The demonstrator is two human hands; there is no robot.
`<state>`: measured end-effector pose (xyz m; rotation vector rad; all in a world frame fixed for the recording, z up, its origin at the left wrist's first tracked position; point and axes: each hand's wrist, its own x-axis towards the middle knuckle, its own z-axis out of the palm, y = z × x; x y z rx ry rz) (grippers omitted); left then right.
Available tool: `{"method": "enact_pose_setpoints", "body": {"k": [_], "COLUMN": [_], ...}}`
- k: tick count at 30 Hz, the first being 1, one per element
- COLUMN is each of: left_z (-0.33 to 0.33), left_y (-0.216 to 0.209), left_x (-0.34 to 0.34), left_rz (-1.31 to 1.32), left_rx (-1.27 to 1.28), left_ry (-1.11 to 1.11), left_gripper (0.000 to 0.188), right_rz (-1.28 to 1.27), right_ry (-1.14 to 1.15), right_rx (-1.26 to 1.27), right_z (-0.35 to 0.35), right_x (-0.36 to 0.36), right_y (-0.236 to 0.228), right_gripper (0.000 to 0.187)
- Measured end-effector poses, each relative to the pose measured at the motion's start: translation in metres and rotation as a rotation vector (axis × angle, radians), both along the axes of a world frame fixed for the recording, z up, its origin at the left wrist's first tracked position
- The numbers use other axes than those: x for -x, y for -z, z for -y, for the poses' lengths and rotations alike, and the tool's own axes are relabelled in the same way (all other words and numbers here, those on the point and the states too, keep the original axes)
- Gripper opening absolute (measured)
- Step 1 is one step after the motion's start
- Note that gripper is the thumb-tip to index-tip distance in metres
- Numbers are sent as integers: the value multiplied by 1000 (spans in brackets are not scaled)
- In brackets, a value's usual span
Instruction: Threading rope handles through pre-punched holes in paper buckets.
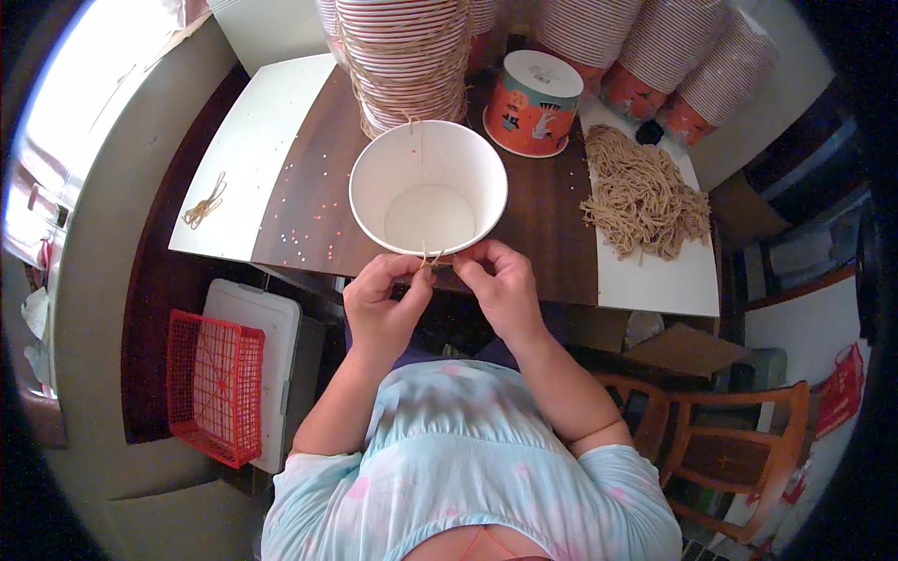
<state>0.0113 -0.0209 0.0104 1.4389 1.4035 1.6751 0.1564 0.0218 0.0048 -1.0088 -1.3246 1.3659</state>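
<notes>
A white-lined paper bucket (pixel 382 178) stands with its mouth facing me at the front of the table. A thin tan twine (pixel 429 254) shows at its near rim, and another strand shows at the far rim, running down the inside wall. My left hand (pixel 385 297) pinches the twine left of the rim's middle, thumb and forefinger pressed together. On the other side, my right hand (pixel 503 292) pinches the twine with thumb and forefinger, its fingers against the bucket's outer side. Behind the bucket rises a tall stack of nested paper buckets (pixel 402 56) with twine around them.
An upside-down orange and green bucket (pixel 535 105) stands at back right, before more wrapped bucket stacks (pixel 669 51). A heap of tan twine (pixel 645 192) lies right; a small twine bundle (pixel 206 201) lies left. Below are a red basket (pixel 215 388) and a wooden chair (pixel 734 439).
</notes>
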Motion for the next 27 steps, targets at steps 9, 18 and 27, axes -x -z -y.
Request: {"method": "enact_pose_setpoints", "body": {"k": [9, 18, 27], "left_z": [-3, -1, -5], "left_y": [-2, -1, 3], "left_x": [0, 3, 6], "left_rz": [6, 105, 158], "left_rx": [23, 53, 104], "left_ry": [20, 61, 71], "left_gripper": [5, 5, 5], "right_rz": [489, 618, 676], "right_ry": [227, 136, 200], "right_rx": [-693, -911, -995], "right_z": [5, -2, -5], "right_x": [-4, 6, 2], "right_y": [-18, -10, -13], "right_gripper": [19, 19, 17]}}
